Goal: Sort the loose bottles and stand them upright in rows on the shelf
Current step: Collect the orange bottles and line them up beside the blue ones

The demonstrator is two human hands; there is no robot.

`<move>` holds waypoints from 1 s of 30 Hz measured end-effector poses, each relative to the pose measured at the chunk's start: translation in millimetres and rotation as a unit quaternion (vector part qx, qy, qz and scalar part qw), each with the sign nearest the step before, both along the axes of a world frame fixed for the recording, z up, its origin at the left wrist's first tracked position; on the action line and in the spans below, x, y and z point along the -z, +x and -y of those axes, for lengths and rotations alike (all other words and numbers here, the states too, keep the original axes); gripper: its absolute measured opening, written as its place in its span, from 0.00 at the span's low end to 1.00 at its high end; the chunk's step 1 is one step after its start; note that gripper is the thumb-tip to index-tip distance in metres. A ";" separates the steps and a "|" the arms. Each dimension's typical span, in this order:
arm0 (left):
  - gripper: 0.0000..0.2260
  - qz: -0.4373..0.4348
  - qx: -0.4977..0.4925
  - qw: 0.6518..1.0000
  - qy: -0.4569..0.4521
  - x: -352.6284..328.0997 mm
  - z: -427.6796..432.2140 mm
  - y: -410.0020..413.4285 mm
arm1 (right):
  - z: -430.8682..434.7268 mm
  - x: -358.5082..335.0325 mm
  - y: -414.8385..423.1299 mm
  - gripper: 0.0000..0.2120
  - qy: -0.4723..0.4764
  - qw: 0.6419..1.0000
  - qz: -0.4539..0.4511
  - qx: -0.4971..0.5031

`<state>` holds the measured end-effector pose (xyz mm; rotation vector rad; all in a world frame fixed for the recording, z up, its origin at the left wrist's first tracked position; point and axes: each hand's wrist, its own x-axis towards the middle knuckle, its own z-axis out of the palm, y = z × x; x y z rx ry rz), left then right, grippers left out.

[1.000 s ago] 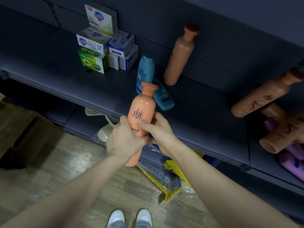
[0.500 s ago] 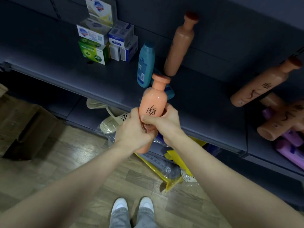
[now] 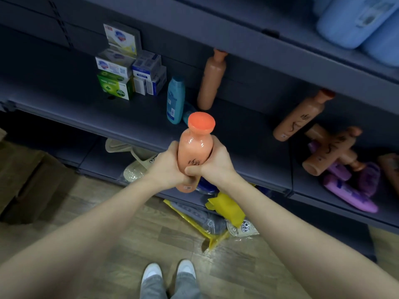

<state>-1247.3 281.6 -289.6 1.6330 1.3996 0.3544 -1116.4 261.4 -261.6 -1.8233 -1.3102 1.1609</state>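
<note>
The orange bottle [image 3: 195, 147] is upright in the head view, held in the air just in front of the shelf [image 3: 64, 98], its flat orange cap toward the camera and its base below the shelf's front edge. Both hands grip its lower body: the left hand [image 3: 167, 167] on its left side and the right hand [image 3: 216, 164] on its right, the fingers of each curled tight round the bottle, the right thumb across the black lettering.

On the shelf, near the middle, a blue bottle [image 3: 175, 100] stands upright, and a tan bottle [image 3: 211, 83] stands against the shelf's back wall. Toward the shelf's left, soap boxes [image 3: 129, 67] are stacked (white, blue and one green). Toward its right, another tan bottle [image 3: 300, 117] leans at a slant, and past it a heap of tan bottles [image 3: 330, 152] lies across purple bottles [image 3: 349, 193].

Below the shelf, yellow packets [image 3: 224, 209] spill onto the wooden floor [image 3: 129, 223]. A cardboard box [image 3: 28, 180] sits on the floor to the left, and white shoes [image 3: 170, 275] show at the bottom edge.
</note>
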 end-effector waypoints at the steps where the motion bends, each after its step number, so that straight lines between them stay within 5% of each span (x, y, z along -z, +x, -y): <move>1: 0.35 0.009 0.004 1.000 -0.001 -6.5 1.9 -0.8 | 3.0 -6.3 0.6 0.30 0.005 1.000 0.004 0.002; 16: 0.29 0.113 0.022 0.993 0.019 -107.8 49.2 -16.2 | 59.8 -107.7 -5.6 0.29 0.068 0.998 0.009 0.012; 30: 0.36 0.170 0.069 0.980 0.078 -191.7 71.0 -17.2 | 91.7 -191.1 -3.6 0.29 0.142 0.990 0.012 0.024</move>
